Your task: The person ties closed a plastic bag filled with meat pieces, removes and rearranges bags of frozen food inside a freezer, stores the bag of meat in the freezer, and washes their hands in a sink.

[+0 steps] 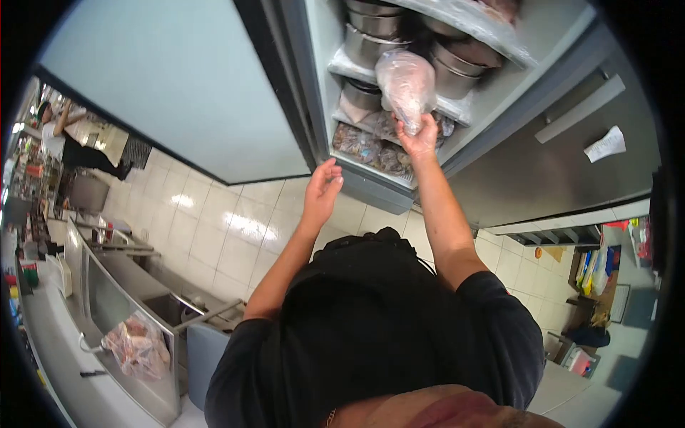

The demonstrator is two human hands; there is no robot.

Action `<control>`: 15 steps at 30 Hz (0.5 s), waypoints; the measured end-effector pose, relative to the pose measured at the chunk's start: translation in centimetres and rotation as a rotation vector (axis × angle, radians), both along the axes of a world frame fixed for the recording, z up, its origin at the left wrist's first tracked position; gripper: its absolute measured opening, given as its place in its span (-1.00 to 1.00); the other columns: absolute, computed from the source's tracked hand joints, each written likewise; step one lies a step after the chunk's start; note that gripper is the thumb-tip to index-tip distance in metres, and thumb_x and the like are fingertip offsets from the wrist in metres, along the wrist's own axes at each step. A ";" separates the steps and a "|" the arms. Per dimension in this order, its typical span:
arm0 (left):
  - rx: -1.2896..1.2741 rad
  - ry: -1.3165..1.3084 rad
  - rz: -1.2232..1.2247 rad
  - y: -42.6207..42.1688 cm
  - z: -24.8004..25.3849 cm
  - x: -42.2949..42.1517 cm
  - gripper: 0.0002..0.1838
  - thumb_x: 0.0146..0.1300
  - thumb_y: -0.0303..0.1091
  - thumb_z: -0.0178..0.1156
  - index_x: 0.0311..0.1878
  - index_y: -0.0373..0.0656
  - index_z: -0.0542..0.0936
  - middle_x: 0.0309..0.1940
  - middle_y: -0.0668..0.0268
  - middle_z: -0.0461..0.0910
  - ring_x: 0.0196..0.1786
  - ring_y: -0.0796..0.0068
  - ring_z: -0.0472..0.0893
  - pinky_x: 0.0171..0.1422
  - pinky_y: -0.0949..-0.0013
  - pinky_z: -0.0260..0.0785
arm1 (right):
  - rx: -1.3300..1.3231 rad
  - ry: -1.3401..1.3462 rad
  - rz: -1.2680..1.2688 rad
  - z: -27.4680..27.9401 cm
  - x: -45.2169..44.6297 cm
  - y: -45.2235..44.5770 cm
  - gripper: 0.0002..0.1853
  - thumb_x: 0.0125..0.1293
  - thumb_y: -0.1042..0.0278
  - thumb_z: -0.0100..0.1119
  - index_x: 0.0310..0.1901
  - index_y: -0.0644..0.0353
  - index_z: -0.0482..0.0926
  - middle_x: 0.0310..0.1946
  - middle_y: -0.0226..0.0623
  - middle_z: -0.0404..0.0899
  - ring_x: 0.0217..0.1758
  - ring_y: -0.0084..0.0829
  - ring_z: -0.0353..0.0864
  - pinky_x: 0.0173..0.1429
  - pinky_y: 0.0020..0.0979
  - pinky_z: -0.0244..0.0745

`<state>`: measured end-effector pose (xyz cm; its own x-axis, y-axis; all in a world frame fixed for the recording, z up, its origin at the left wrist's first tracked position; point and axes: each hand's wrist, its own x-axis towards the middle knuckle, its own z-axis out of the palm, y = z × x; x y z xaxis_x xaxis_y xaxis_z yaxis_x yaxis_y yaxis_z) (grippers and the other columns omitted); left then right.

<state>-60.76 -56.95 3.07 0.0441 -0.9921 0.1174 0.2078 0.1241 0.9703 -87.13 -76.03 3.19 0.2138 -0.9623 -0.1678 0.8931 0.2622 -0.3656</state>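
My right hand (pixel 419 135) is closed around the narrow lower end of a clear plastic bag of pale pink meat (pixel 405 78). The bag is upright in front of the shelves of an open fridge (pixel 378 187). My left hand (pixel 325 187) hangs in the air near the fridge's lower left edge, fingers slightly apart, nothing in it. Behind the bag, steel pots (pixel 457 68) stand on the shelves to both sides. Bags of darker food (pixel 357 143) fill the bottom of the fridge.
The fridge door (pixel 178 78) swings wide open on the left. A closed steel door (pixel 564 121) is on the right. At lower left, a bag of raw meat (pixel 139 346) lies by a sink (pixel 168 310). Another person (pixel 71 146) works at far left.
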 end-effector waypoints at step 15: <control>-0.130 0.102 -0.282 -2.8 6.3 -2.4 0.07 0.16 -0.27 0.43 0.59 -0.12 -0.08 0.43 0.09 0.21 0.36 0.25 0.33 0.31 0.18 0.31 | -0.241 0.065 0.235 0.4 1.1 11.0 -0.33 0.27 0.20 0.10 0.41 0.22 0.28 0.35 -0.09 0.40 0.39 -0.10 0.40 0.47 -0.02 0.30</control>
<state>-63.16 -59.71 9.38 -0.2121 -0.9439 0.2532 0.3466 0.1696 0.9225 -85.98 -64.99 3.62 0.4305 -0.9018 0.0374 0.7913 0.3571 -0.4963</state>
